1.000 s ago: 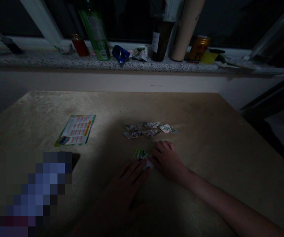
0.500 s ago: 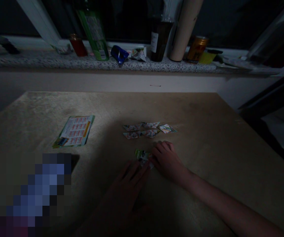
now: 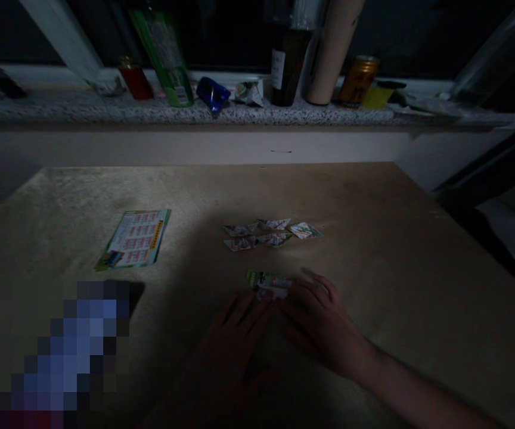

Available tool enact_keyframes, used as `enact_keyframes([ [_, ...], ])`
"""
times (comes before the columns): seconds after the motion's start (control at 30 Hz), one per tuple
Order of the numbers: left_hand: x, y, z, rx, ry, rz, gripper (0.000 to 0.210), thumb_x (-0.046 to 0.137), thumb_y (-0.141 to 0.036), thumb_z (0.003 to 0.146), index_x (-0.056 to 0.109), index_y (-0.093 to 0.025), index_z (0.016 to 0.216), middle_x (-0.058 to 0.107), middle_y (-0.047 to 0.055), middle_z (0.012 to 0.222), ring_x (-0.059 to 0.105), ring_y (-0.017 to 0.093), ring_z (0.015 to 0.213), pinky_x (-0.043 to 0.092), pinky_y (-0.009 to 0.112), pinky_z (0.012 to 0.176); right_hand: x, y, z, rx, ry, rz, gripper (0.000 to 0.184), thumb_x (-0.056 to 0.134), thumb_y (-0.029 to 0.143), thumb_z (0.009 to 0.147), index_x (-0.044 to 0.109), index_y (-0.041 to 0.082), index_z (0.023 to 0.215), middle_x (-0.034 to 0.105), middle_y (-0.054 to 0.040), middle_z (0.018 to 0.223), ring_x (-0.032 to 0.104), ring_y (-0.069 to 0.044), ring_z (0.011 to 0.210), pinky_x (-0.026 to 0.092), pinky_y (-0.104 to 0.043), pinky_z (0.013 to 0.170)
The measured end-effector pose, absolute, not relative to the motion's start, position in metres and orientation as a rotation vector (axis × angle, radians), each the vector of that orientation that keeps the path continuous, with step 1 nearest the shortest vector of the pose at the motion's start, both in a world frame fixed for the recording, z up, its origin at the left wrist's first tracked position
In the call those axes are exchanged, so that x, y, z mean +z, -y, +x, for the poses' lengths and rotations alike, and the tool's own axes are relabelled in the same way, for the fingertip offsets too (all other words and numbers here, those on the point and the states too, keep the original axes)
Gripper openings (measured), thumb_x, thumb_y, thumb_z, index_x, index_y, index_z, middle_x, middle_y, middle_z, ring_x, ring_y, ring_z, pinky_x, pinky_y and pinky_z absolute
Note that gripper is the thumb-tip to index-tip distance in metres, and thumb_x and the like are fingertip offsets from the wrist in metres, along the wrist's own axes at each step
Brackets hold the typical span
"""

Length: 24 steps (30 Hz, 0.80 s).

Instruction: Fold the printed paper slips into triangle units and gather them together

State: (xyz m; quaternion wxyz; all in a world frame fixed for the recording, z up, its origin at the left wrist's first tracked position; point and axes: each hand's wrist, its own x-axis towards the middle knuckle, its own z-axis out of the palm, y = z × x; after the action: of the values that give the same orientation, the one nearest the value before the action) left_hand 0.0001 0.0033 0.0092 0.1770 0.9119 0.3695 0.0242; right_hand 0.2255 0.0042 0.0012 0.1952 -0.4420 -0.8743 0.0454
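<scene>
A folded piece of printed paper point(image 3: 269, 285), green and white, lies on the table in front of me. My left hand point(image 3: 235, 333) rests flat with its fingers apart, their tips at the paper's lower edge. Over the right end of that paper bends my right hand point(image 3: 322, 316), its fingers curled and covering that end. Just beyond are several small folded paper pieces point(image 3: 274, 240) in two short rows, with a diamond-shaped folded piece point(image 3: 304, 230) at their right. Dim light hides detail around both hands.
A stack of printed sheets point(image 3: 136, 238) lies on the table point(image 3: 351, 196) at left. A blurred-out blue object point(image 3: 74, 339) is nearer me. Along the stone windowsill point(image 3: 239, 117) stand a green bottle point(image 3: 168, 65), dark bottle point(image 3: 284, 68), cardboard tube point(image 3: 331, 59) and orange can point(image 3: 359, 82).
My right hand has slid right and toward me along the paper, uncovering more of its printed upper side. My left hand stays about where it was.
</scene>
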Motion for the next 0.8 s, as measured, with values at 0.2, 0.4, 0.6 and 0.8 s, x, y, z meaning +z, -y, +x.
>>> enact_keyframes([
  [0.2, 0.0077, -0.0045, -0.0006, 0.057, -1.059, 2.597, 0.081, 0.051, -0.054, 0.083, 0.012, -0.024, 0.147, 0.023, 0.000, 0.152, 0.020, 0.027, 0.137, 0.013, 0.047, 0.113, 0.0009, -0.0044, 0.2279, 0.054, 2.417, -1.261, 0.034, 0.058, 0.036, 0.084, 0.059, 0.025, 0.116, 0.060, -0.0077, 0.113, 0.048, -0.025, 0.114, 0.025, -0.051, 0.106],
  [0.4, 0.0081, -0.0058, -0.0009, 0.075, -1.042, 2.595, 0.081, 0.051, -0.055, 0.084, 0.011, -0.026, 0.147, 0.024, 0.000, 0.152, 0.024, 0.029, 0.136, 0.017, 0.048, 0.111, -0.0019, -0.0035, 0.2278, 0.007, 2.408, -1.316, 0.038, 0.056, 0.039, 0.085, 0.059, 0.022, 0.118, 0.062, -0.0075, 0.114, 0.050, -0.026, 0.110, 0.026, -0.049, 0.105],
  [0.6, 0.0141, -0.0067, -0.0007, 0.025, -1.029, 2.590, 0.079, 0.046, -0.057, 0.085, 0.010, -0.024, 0.148, 0.023, 0.000, 0.152, 0.024, 0.028, 0.136, 0.017, 0.047, 0.112, -0.0012, -0.0043, 0.2277, 0.059, 2.367, -1.338, 0.032, 0.055, 0.037, 0.086, 0.061, 0.024, 0.115, 0.061, -0.0072, 0.114, 0.048, -0.025, 0.114, 0.024, -0.049, 0.107],
  [0.8, 0.0073, -0.0053, -0.0007, 0.073, -1.068, 2.607, 0.084, 0.050, -0.058, 0.082, 0.008, -0.025, 0.148, 0.023, 0.000, 0.152, 0.024, 0.029, 0.136, 0.019, 0.048, 0.111, -0.0005, -0.0060, 0.2293, -0.007, 2.321, -1.361, 0.030, 0.056, 0.036, 0.086, 0.062, 0.023, 0.113, 0.062, -0.0068, 0.112, 0.049, -0.025, 0.113, 0.022, -0.050, 0.107],
])
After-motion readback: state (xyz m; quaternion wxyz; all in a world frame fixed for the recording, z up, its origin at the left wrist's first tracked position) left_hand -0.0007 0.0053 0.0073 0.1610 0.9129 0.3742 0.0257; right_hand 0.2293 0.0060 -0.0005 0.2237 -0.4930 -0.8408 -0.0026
